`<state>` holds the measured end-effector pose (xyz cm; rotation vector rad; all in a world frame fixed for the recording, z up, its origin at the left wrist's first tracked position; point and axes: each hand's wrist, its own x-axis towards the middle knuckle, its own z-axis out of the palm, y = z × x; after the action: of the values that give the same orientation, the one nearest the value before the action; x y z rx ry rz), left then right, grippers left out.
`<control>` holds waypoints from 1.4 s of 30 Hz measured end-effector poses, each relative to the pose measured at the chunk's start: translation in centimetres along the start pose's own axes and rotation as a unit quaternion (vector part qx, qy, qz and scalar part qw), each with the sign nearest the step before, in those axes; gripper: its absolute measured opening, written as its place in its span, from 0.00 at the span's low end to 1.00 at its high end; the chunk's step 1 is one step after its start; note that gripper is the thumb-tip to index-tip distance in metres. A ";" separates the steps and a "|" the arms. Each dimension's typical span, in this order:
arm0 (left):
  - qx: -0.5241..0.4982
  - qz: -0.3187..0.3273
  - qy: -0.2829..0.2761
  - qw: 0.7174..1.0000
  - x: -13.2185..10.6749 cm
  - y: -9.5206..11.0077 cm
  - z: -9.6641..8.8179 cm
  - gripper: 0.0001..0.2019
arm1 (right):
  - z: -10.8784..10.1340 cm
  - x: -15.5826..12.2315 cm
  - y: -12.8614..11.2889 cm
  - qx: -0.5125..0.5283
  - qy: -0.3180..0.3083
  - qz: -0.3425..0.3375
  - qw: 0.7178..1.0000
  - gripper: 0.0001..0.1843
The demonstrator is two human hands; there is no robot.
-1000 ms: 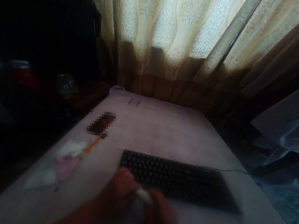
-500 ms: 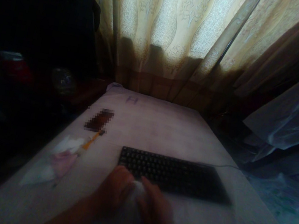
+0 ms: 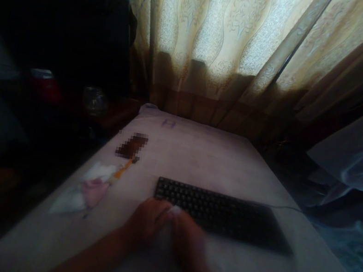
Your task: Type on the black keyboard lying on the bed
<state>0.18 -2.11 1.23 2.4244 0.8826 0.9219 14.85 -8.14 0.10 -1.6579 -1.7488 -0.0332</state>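
My left hand [image 3: 148, 218] and my right hand [image 3: 188, 233] meet at the near left edge of a black keyboard [image 3: 220, 214]. Both are closed, fingers curled in, around a small white wad [image 3: 176, 209] that looks like tissue or thin cloth. Only a bit of it shows between the fingertips; the rest is hidden. A yellow-handled brush [image 3: 122, 169] lies to the left of the keyboard. Close by it, a pink cloth [image 3: 94, 190] rests on a crumpled white sheet [image 3: 65, 197].
A pale cloth covers the table [image 3: 196, 152]. A blurred-out brown object [image 3: 131, 145] lies near its left edge. The keyboard's cable [image 3: 283, 207] runs off to the right. A dark monitor-like shape [image 3: 62, 35] stands at left, and curtains [image 3: 210, 33] hang behind.
My hands have drawn together at the fingertips, covering more of the white wad. The whole view has shifted, so things sit slightly farther right.
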 end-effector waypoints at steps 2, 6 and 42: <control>0.002 -0.023 -0.013 1.000 -0.2 -0.1 -0.4 0.17 | 0.1 0.1 -0.2 0.031 -0.019 0.015 0.999 0.24; 0.060 -0.081 -0.014 0.995 -0.8 -1.3 -2.8 0.17 | -0.3 -0.8 0.1 0.089 -0.024 0.005 0.996 0.16; -0.057 -0.142 -0.044 0.987 -0.6 2.0 -7.2 0.14 | -0.2 -0.3 -4.3 0.417 0.002 0.104 0.903 0.23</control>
<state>-4.35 -2.96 7.11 2.1543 1.0766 0.7339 11.18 -9.21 2.04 -1.1662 -1.2786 0.7137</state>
